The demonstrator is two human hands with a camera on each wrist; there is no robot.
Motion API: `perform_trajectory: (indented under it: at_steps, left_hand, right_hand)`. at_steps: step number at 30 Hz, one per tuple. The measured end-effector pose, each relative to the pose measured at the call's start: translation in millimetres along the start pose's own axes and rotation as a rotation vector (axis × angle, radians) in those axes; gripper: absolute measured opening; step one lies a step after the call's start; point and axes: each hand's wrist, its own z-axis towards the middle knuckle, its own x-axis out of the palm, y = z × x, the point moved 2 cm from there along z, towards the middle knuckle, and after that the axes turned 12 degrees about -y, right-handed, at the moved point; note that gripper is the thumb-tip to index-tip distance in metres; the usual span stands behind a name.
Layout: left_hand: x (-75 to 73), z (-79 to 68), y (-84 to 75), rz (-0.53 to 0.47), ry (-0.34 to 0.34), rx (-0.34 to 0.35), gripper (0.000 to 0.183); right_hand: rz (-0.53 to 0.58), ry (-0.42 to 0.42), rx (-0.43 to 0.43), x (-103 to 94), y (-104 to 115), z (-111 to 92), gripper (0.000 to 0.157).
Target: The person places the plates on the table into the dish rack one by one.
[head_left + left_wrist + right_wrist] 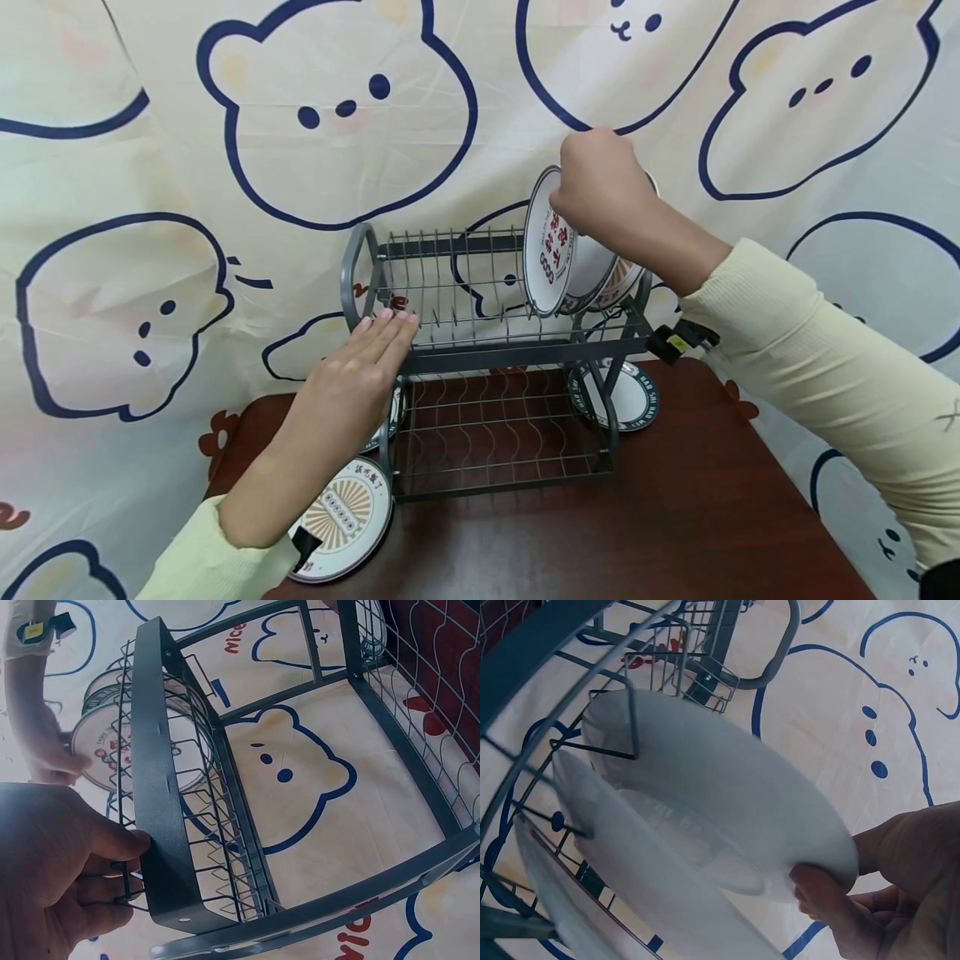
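Note:
A dark grey two-tier dish rack [480, 360] stands on the brown table. My right hand [600, 183] pinches the rim of a white plate [542, 265] with red lettering, thumb on one face in the right wrist view. That plate stands on edge among the wires of the upper tier, toward its right end. Two more plates [641, 847] lean behind it in the slots. At the upper tier's front left, my left hand [358, 375] grips the rack; the left wrist view has its thumb on the flat front bar [161, 787] and its fingers curled beneath the wires.
On the table at front left lies a plate [352, 525] with a sunburst print, another plate's rim partly hidden behind it. A green-rimmed plate [633, 396] lies behind the rack's right leg. A cloth [337, 167] with bear drawings hangs close behind.

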Motion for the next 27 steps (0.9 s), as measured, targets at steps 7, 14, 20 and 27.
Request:
perform_trajectory:
  at_steps: [7,14,20,27]
  left_hand:
    - [1.5,0.7,-1.6,0.004,-0.003,0.01,0.064]
    - [1.3,1.2,-0.8,0.004,-0.003,0.01,0.063]
    - [0.9,0.2,-0.6,0.002,-0.002,0.007,0.061]
    - [-0.6,1.4,-1.7,0.003,-0.002,0.007,0.059]
  right_hand:
    - [-0.011,0.041,0.018,1.0,-1,7,0.016]
    - [-0.027,0.093,0.06,-5.9,-8,10,0.021]
    - [0.012,0.115,0.102,-6.1,-15,9,0.025]
    - [0.032,0.095,0.113,-5.3,-20,7,0.025]
